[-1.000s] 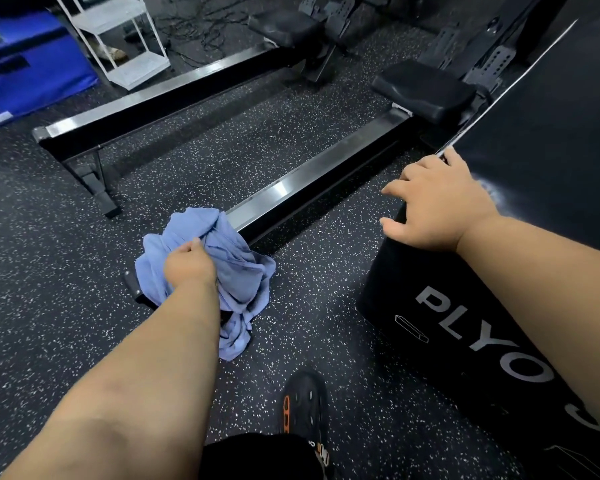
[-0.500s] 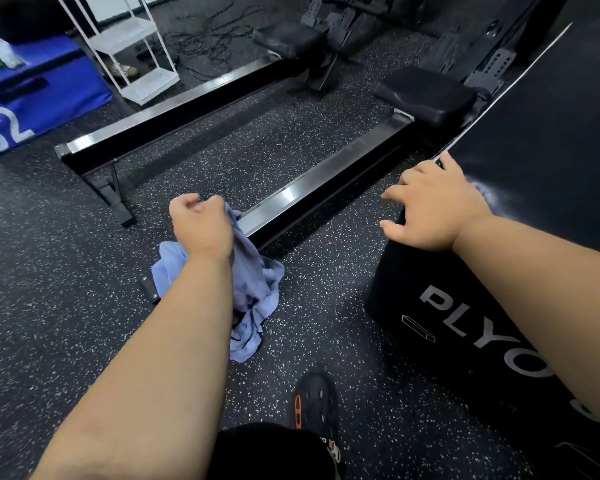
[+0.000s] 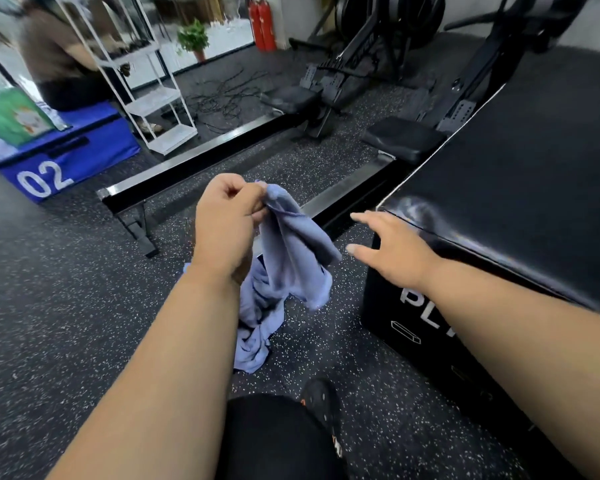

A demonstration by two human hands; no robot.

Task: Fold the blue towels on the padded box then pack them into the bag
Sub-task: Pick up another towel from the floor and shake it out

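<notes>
My left hand [image 3: 227,230] pinches the top of a crumpled blue towel [image 3: 288,261] and holds it up, so the cloth hangs down in folds with its lowest end near the speckled floor. My right hand [image 3: 392,251] is open with spread fingers, a short way right of the towel and in front of the near corner of the black padded box [image 3: 520,202]. The box fills the right side; white letters show on its front face. No bag is in view.
Two black rowing machine rails [image 3: 201,168] run across the floor behind the towel, each with a seat. A blue box marked 02 [image 3: 63,157] and a white shelf rack [image 3: 153,98] stand at left, with a person behind. My shoe [image 3: 321,403] is below.
My left hand has lifted the blue towel up off the floor. My right hand has come off the box corner and moved left toward the towel with fingers spread.
</notes>
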